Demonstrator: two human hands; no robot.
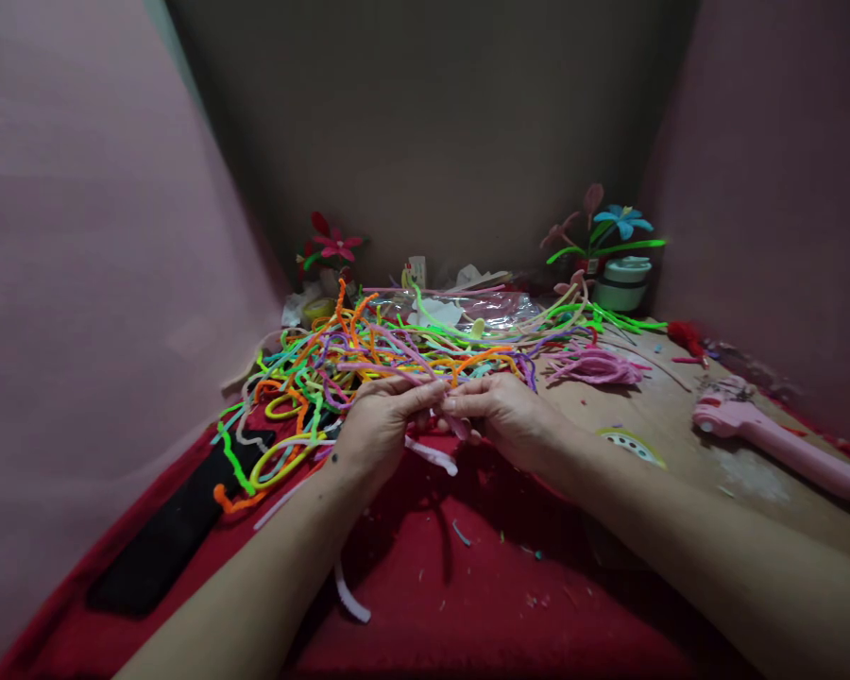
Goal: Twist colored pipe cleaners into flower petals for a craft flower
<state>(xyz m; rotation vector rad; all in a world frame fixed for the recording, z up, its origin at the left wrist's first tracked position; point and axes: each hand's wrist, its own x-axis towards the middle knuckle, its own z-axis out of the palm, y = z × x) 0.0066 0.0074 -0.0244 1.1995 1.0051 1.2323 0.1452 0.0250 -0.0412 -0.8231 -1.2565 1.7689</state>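
Both hands meet at the near edge of a tangled heap of coloured pipe cleaners [304, 378]. My left hand [382, 416] is closed, thumb and fingers pinching a light pink pipe cleaner [459, 427]. Fingertips of my right hand [506, 416] pinch the same piece just beside the left thumb. How the piece is bent between the fingers is partly hidden. A pale pipe cleaner [432, 455] sticks out beneath the hands. Another pale pipe cleaner [350, 597] lies below the left forearm on the red cloth [467, 595].
A black flat object [156, 538] lies at left. On the right are a pink bundle of pipe cleaners [595, 368], a yellow-rimmed roll [630, 446] and a pink glue gun-like tool [786, 439]. Pipe-cleaner flowers [621, 222] and a pale jar [623, 283] stand behind. Scraps dot the cloth.
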